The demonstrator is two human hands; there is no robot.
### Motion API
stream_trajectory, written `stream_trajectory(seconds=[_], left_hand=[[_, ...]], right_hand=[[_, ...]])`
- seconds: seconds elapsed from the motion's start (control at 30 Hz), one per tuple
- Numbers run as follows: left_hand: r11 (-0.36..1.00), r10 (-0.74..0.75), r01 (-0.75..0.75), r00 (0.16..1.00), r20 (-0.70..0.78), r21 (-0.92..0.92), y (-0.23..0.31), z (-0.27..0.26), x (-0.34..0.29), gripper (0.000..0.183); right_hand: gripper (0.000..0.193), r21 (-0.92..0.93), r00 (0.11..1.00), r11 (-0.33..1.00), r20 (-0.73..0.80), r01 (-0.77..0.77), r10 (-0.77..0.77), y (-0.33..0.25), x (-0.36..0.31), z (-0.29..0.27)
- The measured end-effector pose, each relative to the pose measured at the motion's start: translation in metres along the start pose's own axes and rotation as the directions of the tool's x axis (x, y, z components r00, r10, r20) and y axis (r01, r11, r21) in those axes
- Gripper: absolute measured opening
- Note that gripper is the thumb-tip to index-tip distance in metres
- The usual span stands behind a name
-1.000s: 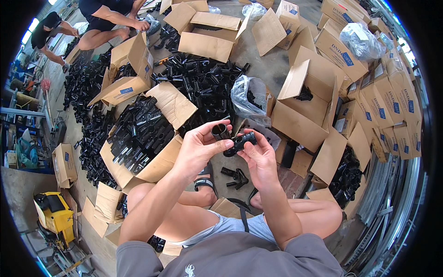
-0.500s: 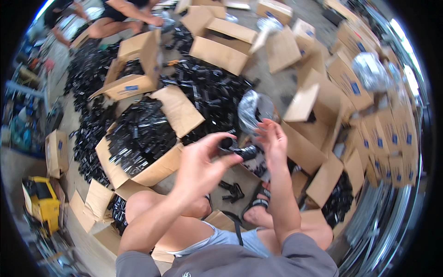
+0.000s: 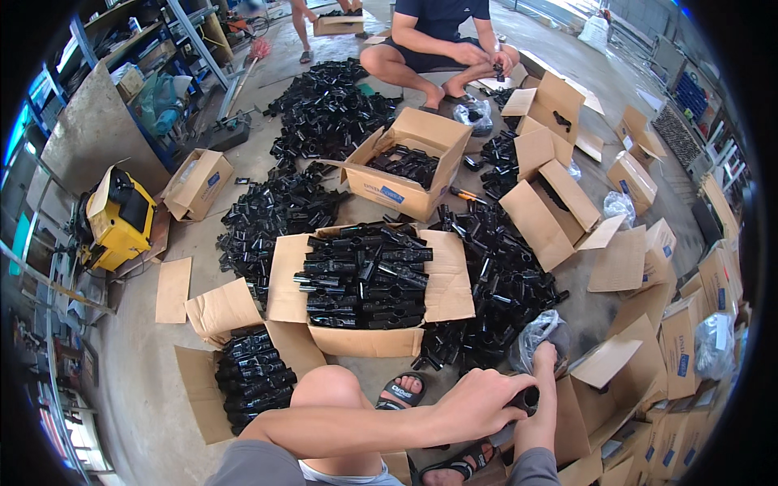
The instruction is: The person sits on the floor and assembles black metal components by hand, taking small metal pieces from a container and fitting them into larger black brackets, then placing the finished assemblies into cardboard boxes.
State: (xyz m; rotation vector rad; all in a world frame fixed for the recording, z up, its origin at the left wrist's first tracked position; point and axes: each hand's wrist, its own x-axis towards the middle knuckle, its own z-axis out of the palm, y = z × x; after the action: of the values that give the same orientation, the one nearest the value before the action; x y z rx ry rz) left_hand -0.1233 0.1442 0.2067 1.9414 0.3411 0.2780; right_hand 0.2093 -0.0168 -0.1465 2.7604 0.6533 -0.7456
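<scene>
My left hand (image 3: 476, 405) reaches across to the right, closed round a short black tubular fitting (image 3: 529, 399) whose round open end shows beyond the fingertips. Farther out, my right hand (image 3: 546, 355) is at the mouth of a clear plastic bag (image 3: 536, 330), its fingers hidden there. An open cardboard box (image 3: 365, 342) in front of me is filled with rows of black fittings (image 3: 369, 275). To its right spreads a loose heap of similar fittings (image 3: 506, 275). By my knee, another open box (image 3: 198, 393) holds stacked black fittings.
A squatting person (image 3: 442, 49) handles a small black part beyond a half-filled box (image 3: 393, 194). Farther back, someone carries a box (image 3: 339, 24). Opened cartons (image 3: 612, 389) crowd the right. A yellow machine (image 3: 121, 219) and shelving stand left.
My view has swung up and to the right. My right hand has moved from beside the fitting to the plastic bag. My left hand still holds the fitting.
</scene>
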Motion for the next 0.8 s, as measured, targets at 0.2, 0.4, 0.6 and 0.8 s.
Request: stream_trajectory(seconds=[0.2, 0.4, 0.6, 0.8], left_hand=[[0.999, 0.04, -0.04, 0.998, -0.058, 0.0, -0.007, -0.005, 0.0, 0.045], [0.971, -0.135, 0.091, 0.972, -0.193, -0.221, -0.013, -0.026, 0.01, 0.044], [0.359, -0.507, 0.23, 0.862, 0.018, -0.905, -0.019, -0.038, 0.032, 0.028], [0.225, -0.433, 0.176, 0.899, 0.063, -0.958, -0.014, -0.027, 0.024, 0.025]], right_hand=[[0.022, 0.123, 0.991, 0.99, -0.124, 0.064, -0.049, -0.003, 0.015, -0.022], [0.02, 0.306, 0.824, 0.934, -0.566, 0.187, 0.021, -0.014, -0.033, -0.082], [0.015, 0.826, 0.807, 0.018, -0.555, 0.563, 0.202, -0.061, -0.21, -0.156], [0.016, 0.662, 0.762, -0.475, -0.647, 0.58, 0.028, -0.118, -0.334, -0.174]])
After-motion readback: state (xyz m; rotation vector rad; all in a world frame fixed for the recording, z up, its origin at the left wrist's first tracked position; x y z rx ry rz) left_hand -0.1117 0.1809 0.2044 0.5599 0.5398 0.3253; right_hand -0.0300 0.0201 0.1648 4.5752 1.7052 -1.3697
